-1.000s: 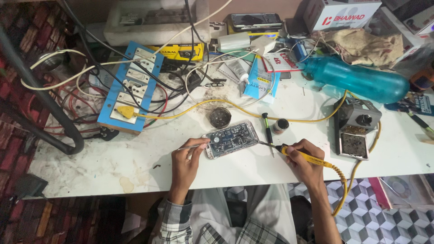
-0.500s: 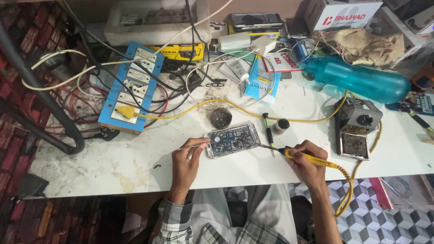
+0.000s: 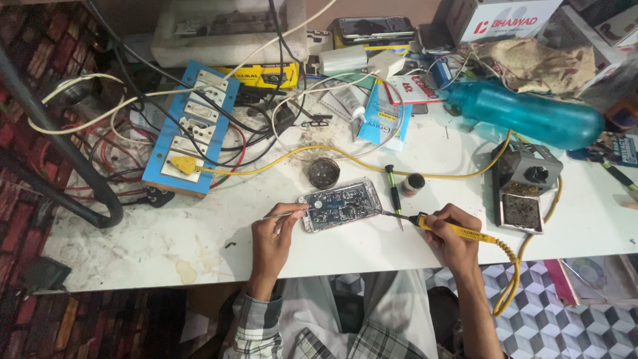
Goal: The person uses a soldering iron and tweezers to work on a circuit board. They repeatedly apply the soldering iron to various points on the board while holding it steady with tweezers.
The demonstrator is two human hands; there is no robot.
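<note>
In the head view, my left hand (image 3: pixel 274 234) pinched tweezers (image 3: pixel 287 214) at nine o'clock of the opened phone (image 3: pixel 340 205), which lay at the white bench's (image 3: pixel 133 246) near edge. My right hand (image 3: pixel 454 234), at three o'clock, was clenched around the yellow soldering iron (image 3: pixel 458 229). I judged that a light, brief touch suited best.
</note>
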